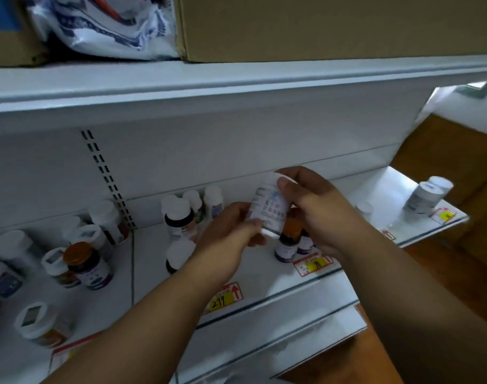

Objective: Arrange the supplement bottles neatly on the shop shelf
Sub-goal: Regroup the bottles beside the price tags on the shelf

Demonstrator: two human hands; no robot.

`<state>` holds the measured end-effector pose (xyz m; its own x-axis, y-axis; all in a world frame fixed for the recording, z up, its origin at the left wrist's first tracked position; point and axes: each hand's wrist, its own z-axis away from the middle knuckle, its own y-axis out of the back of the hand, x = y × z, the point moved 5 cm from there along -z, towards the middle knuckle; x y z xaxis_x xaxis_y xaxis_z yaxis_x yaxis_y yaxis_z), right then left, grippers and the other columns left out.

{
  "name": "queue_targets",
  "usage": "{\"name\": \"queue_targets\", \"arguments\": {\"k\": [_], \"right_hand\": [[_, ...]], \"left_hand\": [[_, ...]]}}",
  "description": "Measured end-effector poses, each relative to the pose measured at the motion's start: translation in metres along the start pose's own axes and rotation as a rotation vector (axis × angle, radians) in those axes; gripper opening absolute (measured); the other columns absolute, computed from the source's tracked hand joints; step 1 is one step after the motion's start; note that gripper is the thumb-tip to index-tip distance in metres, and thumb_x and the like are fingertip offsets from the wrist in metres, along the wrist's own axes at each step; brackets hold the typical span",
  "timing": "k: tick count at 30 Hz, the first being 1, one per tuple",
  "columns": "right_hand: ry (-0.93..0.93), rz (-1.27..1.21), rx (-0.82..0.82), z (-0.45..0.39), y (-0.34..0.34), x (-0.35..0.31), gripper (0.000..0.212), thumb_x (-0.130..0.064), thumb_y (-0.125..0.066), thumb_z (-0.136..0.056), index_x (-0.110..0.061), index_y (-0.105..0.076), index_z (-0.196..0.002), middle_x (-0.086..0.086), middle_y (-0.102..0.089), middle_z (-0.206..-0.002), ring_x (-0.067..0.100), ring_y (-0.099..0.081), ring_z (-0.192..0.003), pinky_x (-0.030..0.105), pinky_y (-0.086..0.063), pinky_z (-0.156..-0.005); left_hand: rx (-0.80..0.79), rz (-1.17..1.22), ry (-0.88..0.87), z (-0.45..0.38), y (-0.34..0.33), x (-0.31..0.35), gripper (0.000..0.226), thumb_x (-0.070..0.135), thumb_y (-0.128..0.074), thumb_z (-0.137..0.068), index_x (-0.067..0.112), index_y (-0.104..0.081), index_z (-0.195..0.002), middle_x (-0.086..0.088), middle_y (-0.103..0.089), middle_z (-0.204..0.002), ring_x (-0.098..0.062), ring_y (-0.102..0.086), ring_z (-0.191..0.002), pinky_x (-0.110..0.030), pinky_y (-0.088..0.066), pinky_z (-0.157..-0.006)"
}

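White plastic supplement bottle with printed label (268,207) held tilted above white shop shelf (264,289), between both hands. Left hand (231,231) fingers curl round base, right hand (314,206) fingers clamp cap end. Likely light, rigid, smooth; you grip mid-body, set upright.

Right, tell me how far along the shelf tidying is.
Looks done: two white-capped grey bottles stand together at the white shelf's far right end. In hand: the left hand and right hand grip one white labelled bottle above the shelf. Left: the orange-capped dark bottle and its white-lidded neighbours on the left stand scattered, as does the dark white-capped cluster mid-shelf.
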<state>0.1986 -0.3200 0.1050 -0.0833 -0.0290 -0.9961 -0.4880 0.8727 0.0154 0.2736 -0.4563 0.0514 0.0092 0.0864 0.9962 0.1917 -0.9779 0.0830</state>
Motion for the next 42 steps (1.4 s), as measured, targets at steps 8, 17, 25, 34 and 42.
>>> {"name": "queue_targets", "arguments": {"k": [8, 17, 25, 34, 42], "right_hand": [[0.065, 0.115, 0.138, 0.047, 0.101, -0.009, 0.015, -0.03, -0.071, -0.085, -0.026, -0.067, -0.099, -0.004, -0.073, -0.09, 0.009, -0.07, -0.08, 0.022, -0.055, -0.06], [0.026, 0.287, 0.288, 0.109, 0.306, 0.0, 0.023, -0.026, -0.068, -0.088, -0.022, -0.063, -0.11, -0.006, -0.069, -0.105, 0.013, -0.067, -0.098, 0.029, -0.059, -0.078], [-0.068, 0.318, 0.304, 0.102, 0.428, 0.029, 0.019, -0.026, -0.07, -0.087, -0.033, -0.061, -0.102, -0.01, -0.065, -0.107, 0.01, -0.067, -0.098, 0.028, -0.06, -0.068], [-0.079, 0.364, 0.28, 0.026, 0.503, 0.051, 0.02, -0.031, -0.073, -0.085, -0.037, -0.062, -0.1, -0.01, -0.067, -0.1, 0.012, -0.069, -0.094, 0.03, -0.06, -0.065], [-0.128, 0.661, 0.184, -0.053, 0.582, 0.083, 0.031, -0.027, -0.073, -0.078, -0.046, -0.056, -0.095, -0.013, -0.066, -0.092, 0.017, -0.066, -0.071, 0.039, -0.058, -0.057]], "left_hand": [[-0.198, 0.14, -0.044, -0.001, -0.107, 0.004, 0.039, 0.033, -0.055, -0.08, 0.019, -0.058, -0.116, 0.0, -0.07, -0.096, -0.019, -0.065, -0.087, -0.027, -0.049, -0.074], [-0.2, -0.186, -0.157, -0.023, -0.305, 0.013, 0.063, 0.071, -0.053, -0.068, 0.045, -0.042, -0.124, 0.026, -0.053, -0.112, 0.007, -0.053, -0.097, -0.009, -0.047, -0.072], [-0.152, -0.308, -0.175, -0.075, -0.418, 0.007, 0.062, 0.07, -0.054, -0.07, 0.047, -0.037, -0.126, 0.024, -0.051, -0.114, 0.0, -0.054, -0.097, -0.023, -0.05, -0.078], [-0.105, -0.491, -0.284, -0.179, -0.46, 0.007, 0.055, 0.065, -0.057, -0.079, 0.043, -0.037, -0.125, 0.021, -0.049, -0.118, 0.003, -0.052, -0.101, -0.01, -0.044, -0.076], [0.169, -0.926, -0.459, -0.248, -0.487, 0.007, 0.046, 0.051, -0.059, -0.08, 0.028, -0.05, -0.119, 0.006, -0.055, -0.117, -0.014, -0.047, -0.102, -0.027, -0.038, -0.085]]}}
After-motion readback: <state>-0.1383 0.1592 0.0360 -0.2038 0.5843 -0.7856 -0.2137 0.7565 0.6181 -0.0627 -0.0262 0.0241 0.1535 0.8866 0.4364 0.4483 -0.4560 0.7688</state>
